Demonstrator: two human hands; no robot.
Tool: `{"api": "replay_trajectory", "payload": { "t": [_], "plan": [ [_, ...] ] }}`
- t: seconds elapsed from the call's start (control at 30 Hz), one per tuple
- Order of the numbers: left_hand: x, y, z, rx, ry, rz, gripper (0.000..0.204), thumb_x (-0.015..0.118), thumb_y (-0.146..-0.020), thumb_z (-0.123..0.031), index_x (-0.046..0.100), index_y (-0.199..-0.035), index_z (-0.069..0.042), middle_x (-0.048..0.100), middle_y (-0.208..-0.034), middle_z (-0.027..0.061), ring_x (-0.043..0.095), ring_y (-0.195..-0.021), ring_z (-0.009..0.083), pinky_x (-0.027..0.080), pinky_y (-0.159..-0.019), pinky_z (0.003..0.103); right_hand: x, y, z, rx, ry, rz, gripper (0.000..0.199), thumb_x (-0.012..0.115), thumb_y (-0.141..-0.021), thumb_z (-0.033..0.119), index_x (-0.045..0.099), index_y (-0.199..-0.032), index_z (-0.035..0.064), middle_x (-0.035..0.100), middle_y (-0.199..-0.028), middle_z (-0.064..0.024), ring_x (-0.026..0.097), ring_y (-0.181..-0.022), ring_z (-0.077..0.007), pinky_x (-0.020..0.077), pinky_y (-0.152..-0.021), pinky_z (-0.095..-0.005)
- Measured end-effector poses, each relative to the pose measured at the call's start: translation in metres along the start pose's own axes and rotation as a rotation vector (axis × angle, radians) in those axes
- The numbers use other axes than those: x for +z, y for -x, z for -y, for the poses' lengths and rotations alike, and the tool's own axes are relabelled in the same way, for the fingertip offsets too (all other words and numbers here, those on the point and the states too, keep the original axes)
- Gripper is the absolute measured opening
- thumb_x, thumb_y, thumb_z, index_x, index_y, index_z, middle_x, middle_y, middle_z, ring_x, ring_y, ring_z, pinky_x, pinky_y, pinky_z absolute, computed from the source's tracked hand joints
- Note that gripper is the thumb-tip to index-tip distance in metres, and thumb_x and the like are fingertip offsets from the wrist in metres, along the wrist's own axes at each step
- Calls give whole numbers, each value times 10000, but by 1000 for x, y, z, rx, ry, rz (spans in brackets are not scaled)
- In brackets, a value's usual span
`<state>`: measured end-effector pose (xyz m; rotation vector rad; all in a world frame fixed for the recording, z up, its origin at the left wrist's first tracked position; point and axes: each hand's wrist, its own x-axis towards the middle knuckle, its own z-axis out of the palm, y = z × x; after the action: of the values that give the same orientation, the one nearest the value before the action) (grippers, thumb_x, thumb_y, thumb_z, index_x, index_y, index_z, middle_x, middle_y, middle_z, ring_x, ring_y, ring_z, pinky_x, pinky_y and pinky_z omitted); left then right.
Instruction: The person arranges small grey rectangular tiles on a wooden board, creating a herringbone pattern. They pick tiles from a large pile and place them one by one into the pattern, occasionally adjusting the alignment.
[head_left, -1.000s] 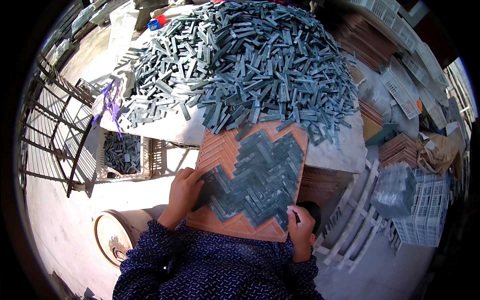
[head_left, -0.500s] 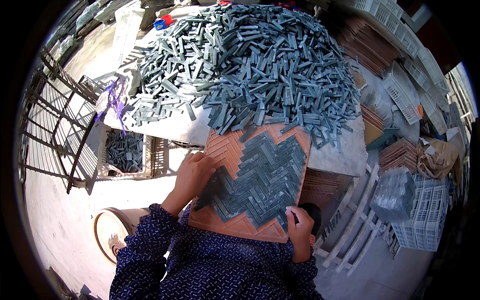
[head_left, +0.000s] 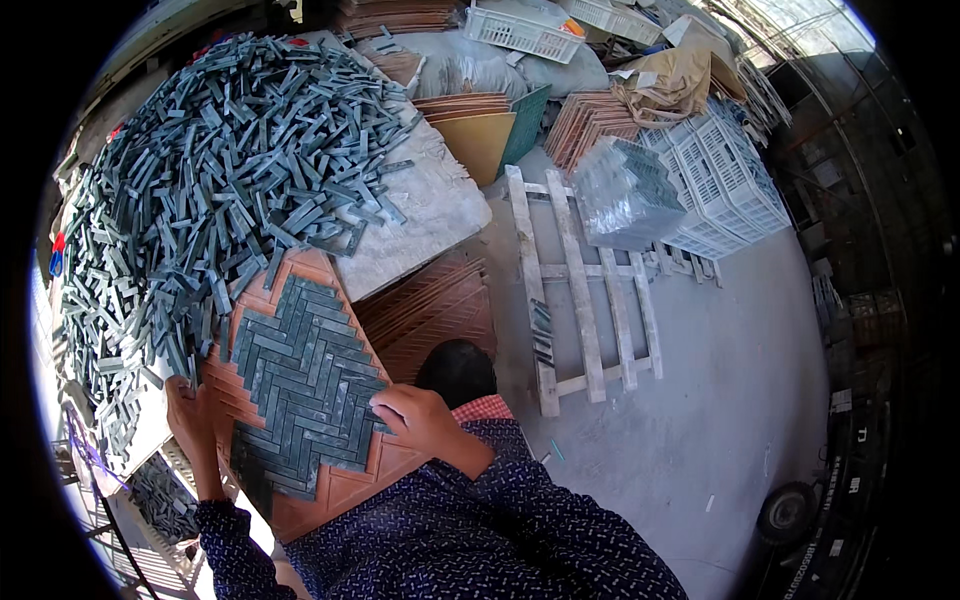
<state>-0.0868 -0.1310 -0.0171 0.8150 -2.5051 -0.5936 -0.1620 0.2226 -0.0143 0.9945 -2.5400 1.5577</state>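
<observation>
Nearest in, dark patterned sleeves are seen rising from the lower edge. The right hand (head_left: 415, 418) is laid on the near right edge of the orange mould tray (head_left: 350, 480), fingers curled and pressed down onto the grey herringbone strips (head_left: 305, 385), apparently so that the fitted pieces are kept seated in their grooves; nothing is pinched between the fingers. The left hand (head_left: 190, 420) is clamped along the tray's left edge, fingers closed around the rim, and by that grip the tray seems to be steadied. The tray itself is held tilted, its far end propped against the tabletop (head_left: 420, 215) and its near end toward the lap, so the pattern is presented flat to the eye and both edges stay within reach.

Just beyond, the big heap of loose grey strips (head_left: 210, 170) is spread across the tabletop, touching the tray's far corner, handy for picking. A stack of ribbed orange trays (head_left: 430, 310) is stood beneath the tabletop edge. Further out, a wooden pallet (head_left: 585, 285) is lain on the concrete floor (head_left: 700, 420), and white plastic crates (head_left: 720, 180) are piled behind it.
</observation>
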Motion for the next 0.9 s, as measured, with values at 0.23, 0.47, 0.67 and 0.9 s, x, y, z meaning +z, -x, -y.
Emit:
{"api": "replay_trajectory", "payload": {
  "t": [0.23,0.47,0.67,0.9],
  "plan": [
    [-11,20,3,73,-30,55,154,583,-846,-56,587,-983,14,551,-873,136,567,-799,302,458,-715,379,3,6,-11,-2,-42,-14,118,663,-810,87,629,-909,33,639,-812,-126,634,-687,-282,505,-594,-347],
    [3,22,8,242,-256,-22,216,624,-820,-74,606,-1003,39,544,-933,163,550,-881,346,444,-764,410,-2,2,-10,30,-67,10,110,656,-804,89,605,-887,39,613,-805,-143,615,-702,-317,489,-598,-379],
    [-7,28,-36,284,-282,-106,237,636,-783,-88,596,-1006,-19,567,-909,125,538,-853,311,451,-742,404,-13,0,-3,34,-44,4,114,662,-806,71,622,-901,22,628,-783,-141,630,-683,-312,493,-577,-367],
    [-16,36,-22,255,-278,-139,248,649,-770,-91,612,-1011,-42,590,-863,93,577,-833,285,487,-711,383,-7,-2,5,63,-36,93,117,666,-801,22,654,-914,-5,652,-810,-149,627,-644,-233,486,-574,-299]
  ]
}}
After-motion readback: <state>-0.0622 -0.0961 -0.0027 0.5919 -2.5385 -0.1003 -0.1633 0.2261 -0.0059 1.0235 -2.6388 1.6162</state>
